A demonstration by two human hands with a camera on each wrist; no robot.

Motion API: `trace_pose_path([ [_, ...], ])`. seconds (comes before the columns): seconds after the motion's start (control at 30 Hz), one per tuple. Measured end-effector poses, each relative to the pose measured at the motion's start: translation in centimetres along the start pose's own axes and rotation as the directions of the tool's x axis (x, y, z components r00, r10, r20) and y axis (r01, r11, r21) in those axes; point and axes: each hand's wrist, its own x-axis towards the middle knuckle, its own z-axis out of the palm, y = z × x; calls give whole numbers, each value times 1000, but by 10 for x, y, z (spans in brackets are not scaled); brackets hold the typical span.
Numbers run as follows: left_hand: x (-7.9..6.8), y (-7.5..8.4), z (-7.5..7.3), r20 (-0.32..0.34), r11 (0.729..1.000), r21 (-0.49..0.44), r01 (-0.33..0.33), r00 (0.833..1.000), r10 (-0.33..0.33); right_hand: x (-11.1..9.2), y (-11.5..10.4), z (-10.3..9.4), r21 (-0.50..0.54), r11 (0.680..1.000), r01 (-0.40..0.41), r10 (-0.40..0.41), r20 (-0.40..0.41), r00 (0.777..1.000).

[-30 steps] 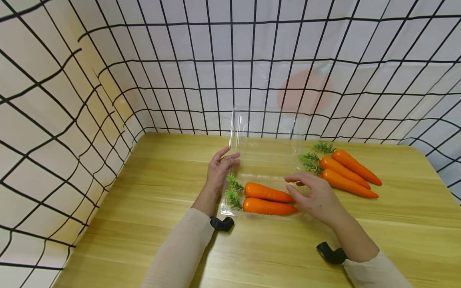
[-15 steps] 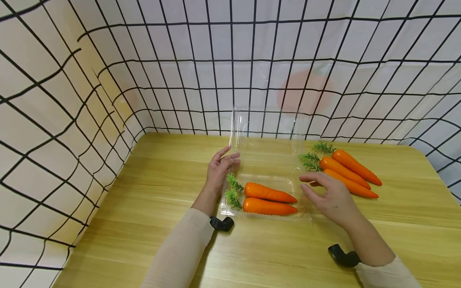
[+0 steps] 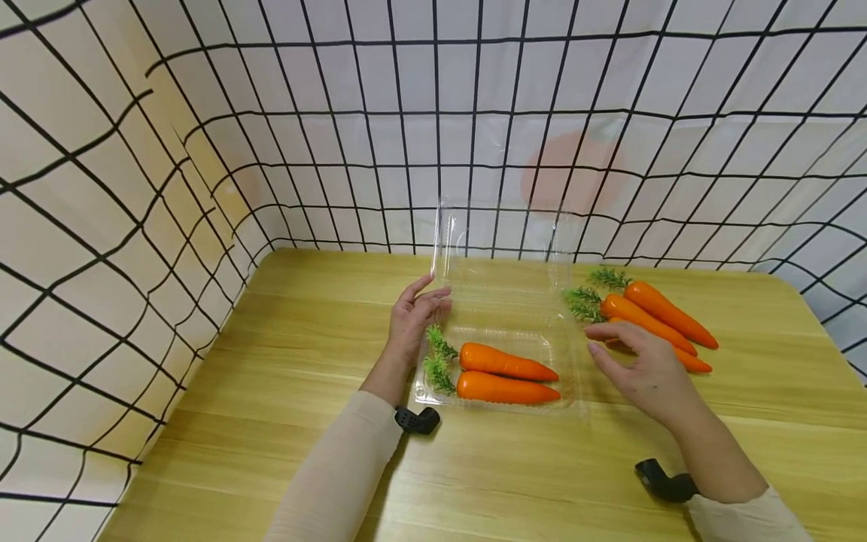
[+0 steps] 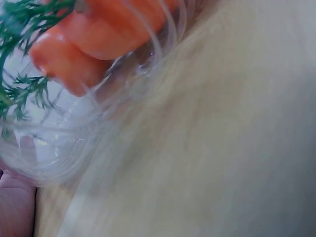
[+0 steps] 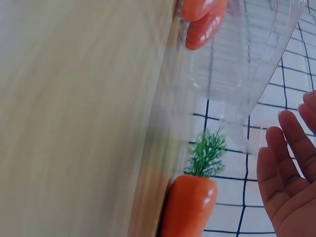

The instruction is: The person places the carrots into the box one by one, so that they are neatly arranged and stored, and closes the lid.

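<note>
A clear plastic clamshell box (image 3: 569, 391) stands on the table with its lid (image 3: 501, 248) raised. Two orange carrots (image 3: 508, 387) with leafy green tops lie side by side in its base; the left wrist view also shows these carrots (image 4: 111, 34). My left hand (image 3: 409, 324) rests against the box's left side near the hinge, fingers extended and partly seen through plastic. To the right of the box, my right hand (image 3: 640, 369) hovers with fingers apart and nothing between them. It partly covers the nearest of three carrots (image 3: 646, 322) lying together there.
The wooden table (image 3: 298, 361) extends around the box. A wall with black grid lines (image 3: 379, 135) stands behind and at both sides. A black wrist device (image 3: 418, 420) is on the left wrist and another (image 3: 665, 482) on the right.
My right hand has moved right, from above the carrot tips in the box to the carrots outside it. The left hand, box and carrots look unmoved.
</note>
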Motion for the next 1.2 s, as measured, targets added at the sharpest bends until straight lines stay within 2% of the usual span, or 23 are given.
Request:
trace_pose_path([
  [0.17,1,0,-1,2,1000,1,4,1000,-4,-2,9,-2,-4,1000,26,-26,-42,999],
  [0.43,0,2,1,3,1000,-1,-1,1000,1,-5,22,-10,26,1000,-11,12,-26,1000],
  [0.77,0,1,0,13,1000,6,-2,1000,1,-10,37,-19,10,995,-98,98,1,995],
  [0.9,1,0,-1,12,1000,21,1,1000,-1,-11,42,-26,-32,990,-138,139,16,990],
  [1.07,1,0,-1,8,999,35,-1,1000,1,-9,49,-32,-85,977,-198,202,45,978],
  [1.2,0,0,-1,4,1000,29,0,1000,0,-6,59,-36,-73,966,-250,256,84,963],
])
